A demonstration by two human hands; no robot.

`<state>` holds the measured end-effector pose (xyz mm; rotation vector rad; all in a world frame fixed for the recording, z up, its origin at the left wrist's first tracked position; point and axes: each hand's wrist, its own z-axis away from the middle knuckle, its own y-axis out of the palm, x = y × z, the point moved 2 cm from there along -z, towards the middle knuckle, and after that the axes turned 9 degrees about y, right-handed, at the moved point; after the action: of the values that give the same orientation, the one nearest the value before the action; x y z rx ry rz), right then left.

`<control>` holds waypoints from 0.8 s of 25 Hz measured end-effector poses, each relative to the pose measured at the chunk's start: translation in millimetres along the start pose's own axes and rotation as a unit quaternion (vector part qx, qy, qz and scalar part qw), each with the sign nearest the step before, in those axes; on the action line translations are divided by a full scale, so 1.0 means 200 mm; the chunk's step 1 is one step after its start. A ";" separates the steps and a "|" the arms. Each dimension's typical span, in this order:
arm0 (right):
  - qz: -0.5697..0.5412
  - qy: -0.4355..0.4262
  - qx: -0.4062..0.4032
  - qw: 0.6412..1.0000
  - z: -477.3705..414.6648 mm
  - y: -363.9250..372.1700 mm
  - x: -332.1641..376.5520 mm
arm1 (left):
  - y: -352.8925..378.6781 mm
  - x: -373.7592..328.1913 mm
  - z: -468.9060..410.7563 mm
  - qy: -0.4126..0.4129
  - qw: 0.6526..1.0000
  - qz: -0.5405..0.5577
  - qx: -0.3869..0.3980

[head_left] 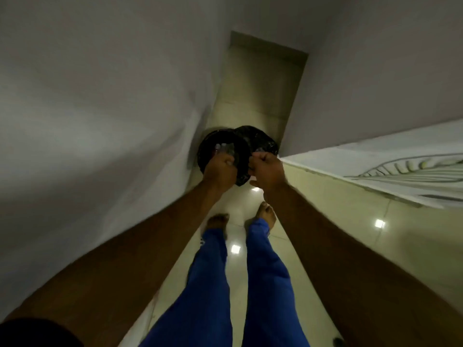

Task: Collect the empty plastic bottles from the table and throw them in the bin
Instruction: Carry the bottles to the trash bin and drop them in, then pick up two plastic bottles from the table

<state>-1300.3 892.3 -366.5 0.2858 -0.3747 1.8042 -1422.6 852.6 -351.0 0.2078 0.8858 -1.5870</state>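
Observation:
A round bin point(208, 146) lined with a black plastic bag stands on the floor at the end of a narrow passage. My left hand point(221, 166) reaches over its mouth and is closed on a clear plastic bottle point(224, 148), whose crumpled end pokes out above my fingers inside the bin's opening. My right hand point(266, 169) is clenched on the edge of the black bin bag point(258, 140), holding it at the bin's right rim. The bin's lower part is hidden behind my hands.
A grey wall point(100, 108) runs close on the left. On the right a tiled ledge carries a white patterned cloth point(400, 169). My bare feet and blue trousers point(213, 284) stand on glossy floor tiles point(238, 236) just before the bin.

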 end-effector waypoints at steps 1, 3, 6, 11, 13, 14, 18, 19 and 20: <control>-0.026 -0.007 -0.006 1.000 0.16 -0.05 0.03 | -0.02 -0.06 0.10 0.022 1.000 -0.003 0.008; -0.086 -0.027 -0.040 0.995 0.49 -0.18 0.08 | -0.05 -0.22 0.30 0.059 0.998 -0.011 0.026; -0.189 -0.061 -0.130 0.971 1.06 -0.50 0.03 | -0.02 -0.52 0.71 0.143 0.985 -0.026 0.095; -0.339 -0.130 -0.249 0.898 1.84 -0.93 -0.29 | 0.21 -0.96 1.44 0.297 0.929 -0.037 0.217; -0.383 -0.156 -0.300 0.860 2.10 -1.08 -0.49 | 0.35 -1.05 1.74 0.345 0.897 -0.038 0.274; -0.401 -0.165 -0.319 0.843 2.19 -1.15 -0.58 | 0.42 -1.07 1.87 0.366 0.882 -0.039 0.296; -0.485 -0.200 -0.396 0.754 2.67 -1.31 -1.13 | 0.71 -0.96 2.53 0.434 0.812 -0.063 0.386; -0.503 -0.210 -0.415 0.729 2.79 -1.34 -1.31 | 0.78 -0.89 2.72 0.444 0.793 -0.065 0.413; -0.517 -0.216 -0.434 0.706 2.93 -1.36 -1.51 | 0.84 -0.80 2.92 0.455 0.773 -0.067 0.437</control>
<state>-959.6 456.7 84.4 0.1681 -1.0906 0.3043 -1030.3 609.6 75.1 1.7314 0.7757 -1.9420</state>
